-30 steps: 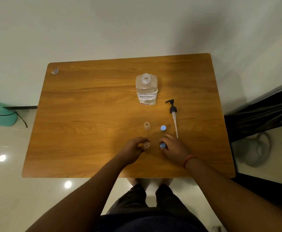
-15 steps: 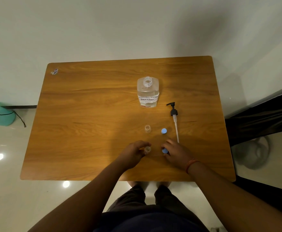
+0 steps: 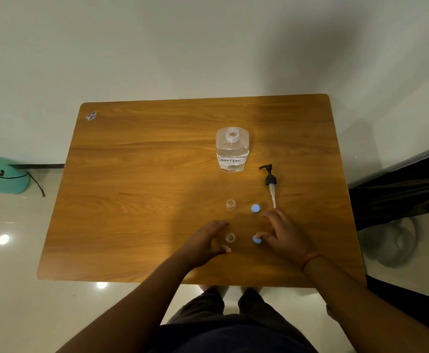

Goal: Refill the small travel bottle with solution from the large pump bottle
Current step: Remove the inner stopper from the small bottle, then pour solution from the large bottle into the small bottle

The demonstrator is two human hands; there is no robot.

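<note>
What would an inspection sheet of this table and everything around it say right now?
Surface: wooden table, sticker at its far left corner.
Job's things: large bottle upright, neck open, labelled solution; pump head lying beside it; two small clear bottles, far and near, both uncapped; two blue caps, far and near, on the table.
Clutter: nothing seen.
Hands: left hand cupped beside the near bottle, fingers not clearly touching; right hand fingertips at the near cap.
Cables: black cord on the floor by a teal container.
Surroundings: pale wall, glossy floor, dark cloth at right.
</note>
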